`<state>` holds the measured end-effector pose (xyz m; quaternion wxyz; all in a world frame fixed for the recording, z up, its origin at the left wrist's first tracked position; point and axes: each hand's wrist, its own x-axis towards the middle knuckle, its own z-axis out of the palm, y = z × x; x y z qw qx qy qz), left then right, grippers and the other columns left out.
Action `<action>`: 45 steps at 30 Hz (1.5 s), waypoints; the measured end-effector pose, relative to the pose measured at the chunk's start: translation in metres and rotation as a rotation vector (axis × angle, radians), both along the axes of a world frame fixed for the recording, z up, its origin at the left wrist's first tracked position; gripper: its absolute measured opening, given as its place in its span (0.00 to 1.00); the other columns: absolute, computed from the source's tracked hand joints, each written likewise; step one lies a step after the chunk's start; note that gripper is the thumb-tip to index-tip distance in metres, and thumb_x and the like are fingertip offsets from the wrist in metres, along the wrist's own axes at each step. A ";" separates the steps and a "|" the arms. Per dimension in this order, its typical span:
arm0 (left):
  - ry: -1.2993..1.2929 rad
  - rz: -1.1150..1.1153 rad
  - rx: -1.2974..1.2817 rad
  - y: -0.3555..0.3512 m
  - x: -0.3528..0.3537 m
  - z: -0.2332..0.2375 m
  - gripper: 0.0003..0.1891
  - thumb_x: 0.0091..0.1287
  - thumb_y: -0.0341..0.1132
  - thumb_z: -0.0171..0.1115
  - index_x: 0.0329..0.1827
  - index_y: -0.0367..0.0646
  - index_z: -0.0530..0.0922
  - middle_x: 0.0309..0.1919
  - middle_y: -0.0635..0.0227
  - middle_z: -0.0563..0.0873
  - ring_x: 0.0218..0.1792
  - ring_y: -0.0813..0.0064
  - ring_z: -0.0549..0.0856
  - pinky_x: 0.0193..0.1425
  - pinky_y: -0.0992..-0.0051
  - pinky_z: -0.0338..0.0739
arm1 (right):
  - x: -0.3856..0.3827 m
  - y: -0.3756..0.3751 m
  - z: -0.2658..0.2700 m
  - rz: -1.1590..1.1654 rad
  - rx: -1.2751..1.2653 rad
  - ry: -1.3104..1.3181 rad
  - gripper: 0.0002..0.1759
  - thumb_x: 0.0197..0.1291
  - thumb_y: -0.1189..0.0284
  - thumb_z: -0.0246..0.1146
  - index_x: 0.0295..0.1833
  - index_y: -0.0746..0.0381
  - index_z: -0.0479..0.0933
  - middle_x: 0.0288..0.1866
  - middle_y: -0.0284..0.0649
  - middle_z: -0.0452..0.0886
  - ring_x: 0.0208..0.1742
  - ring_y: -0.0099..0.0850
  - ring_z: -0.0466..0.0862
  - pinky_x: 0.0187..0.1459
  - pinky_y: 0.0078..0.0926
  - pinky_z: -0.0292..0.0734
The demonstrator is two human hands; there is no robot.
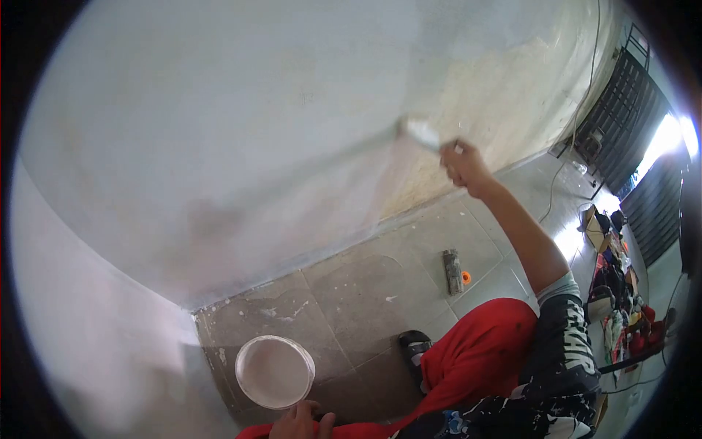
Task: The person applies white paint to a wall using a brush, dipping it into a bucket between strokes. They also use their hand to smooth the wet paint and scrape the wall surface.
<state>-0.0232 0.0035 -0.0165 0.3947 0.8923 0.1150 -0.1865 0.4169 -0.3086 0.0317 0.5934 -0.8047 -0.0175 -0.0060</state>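
White paint fills a bucket (pixel 274 371) at 7 o'clock, while at 1 o'clock the right hand (pixel 464 167) holds a brush (pixel 423 134) against the wall (pixel 219 110). The right grip is closed tight round the handle. The bristles lie on the plaster where white coat meets a bare yellowish patch.

The brush looks light, stiff in the handle and soft at the tip, and it is probably slick with wet paint. The handle's end, where the fingers sit, seems the clean place to hold it. The bucket looks nearly full, so it is likely heavy and quick to slop. Its rim looks like the only hold on offer, as no bail shows.

The left hand (pixel 300 423) sits at 6 o'clock, just under the bucket's near rim, with its fingers partly curled. The frame edge cuts it off, so it is impossible to tell whether that grip has the bucket or only touches it.

A roller (pixel 454 271) with an orange end lies on the floor (pixel 365 293), at 2 o'clock from the bucket. 1 black sandal (pixel 414 344) shows beside red shorts (pixel 475 358).

The brush is blurred and its handle is hidden inside the fist. Bags and clutter (pixel 614 293) at 4 o'clock are too small to make out, and glare washes out the doorway at 2 o'clock.
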 end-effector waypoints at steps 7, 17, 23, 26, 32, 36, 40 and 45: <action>-0.064 0.001 0.002 -0.002 -0.006 -0.003 0.13 0.74 0.37 0.55 0.52 0.35 0.75 0.43 0.44 0.85 0.47 0.40 0.82 0.50 0.53 0.75 | 0.054 -0.060 -0.045 0.403 -0.843 -0.452 0.09 0.63 0.76 0.61 0.47 0.63 0.81 0.32 0.36 0.80 0.24 0.24 0.77 0.20 0.26 0.71; -0.118 0.358 0.098 0.020 0.003 -0.005 0.18 0.74 0.40 0.59 0.58 0.36 0.76 0.48 0.40 0.84 0.50 0.41 0.83 0.56 0.53 0.75 | -0.009 0.007 0.131 -0.155 0.083 -0.620 0.11 0.65 0.66 0.65 0.48 0.60 0.80 0.28 0.29 0.77 0.19 0.12 0.65 0.16 0.15 0.56; -0.002 0.631 0.233 0.091 0.012 -0.062 0.32 0.75 0.56 0.54 0.63 0.31 0.69 0.64 0.43 0.74 0.66 0.49 0.75 0.68 0.55 0.69 | 0.012 -0.003 -0.091 -0.106 -0.079 -0.435 0.13 0.69 0.71 0.62 0.53 0.68 0.74 0.22 0.34 0.71 0.24 0.19 0.67 0.26 0.25 0.63; 0.213 1.121 -0.370 0.124 0.024 -0.085 0.42 0.73 0.66 0.47 0.76 0.37 0.60 0.73 0.45 0.64 0.73 0.50 0.66 0.75 0.49 0.63 | -0.007 -0.013 -0.143 -0.001 0.001 -0.223 0.13 0.68 0.72 0.62 0.52 0.70 0.72 0.25 0.39 0.72 0.28 0.21 0.69 0.31 0.28 0.68; 0.401 1.300 -0.813 0.145 0.019 -0.165 0.57 0.66 0.79 0.33 0.81 0.34 0.51 0.76 0.43 0.61 0.76 0.48 0.63 0.76 0.44 0.58 | -0.029 -0.029 -0.206 0.165 0.183 0.011 0.14 0.68 0.72 0.62 0.52 0.69 0.71 0.28 0.37 0.77 0.30 0.20 0.73 0.31 0.25 0.69; 0.385 1.247 -0.685 0.121 0.025 -0.152 0.59 0.64 0.82 0.32 0.79 0.33 0.56 0.75 0.46 0.64 0.74 0.48 0.66 0.75 0.45 0.60 | -0.035 -0.033 -0.221 0.291 0.264 0.141 0.13 0.68 0.73 0.62 0.53 0.68 0.70 0.28 0.35 0.77 0.30 0.19 0.73 0.31 0.23 0.68; 0.438 1.131 -0.749 0.109 0.053 -0.143 0.57 0.65 0.81 0.32 0.78 0.34 0.59 0.76 0.49 0.63 0.75 0.48 0.63 0.75 0.45 0.61 | -0.030 -0.027 -0.215 0.420 0.311 0.195 0.12 0.68 0.74 0.61 0.52 0.67 0.70 0.29 0.34 0.77 0.31 0.19 0.74 0.32 0.22 0.68; 0.496 0.918 -0.611 0.077 0.098 -0.157 0.53 0.70 0.77 0.27 0.78 0.36 0.62 0.75 0.50 0.66 0.72 0.49 0.70 0.72 0.45 0.64 | -0.039 -0.014 -0.194 0.587 0.299 0.181 0.14 0.66 0.75 0.63 0.54 0.66 0.70 0.30 0.36 0.78 0.33 0.20 0.74 0.35 0.22 0.70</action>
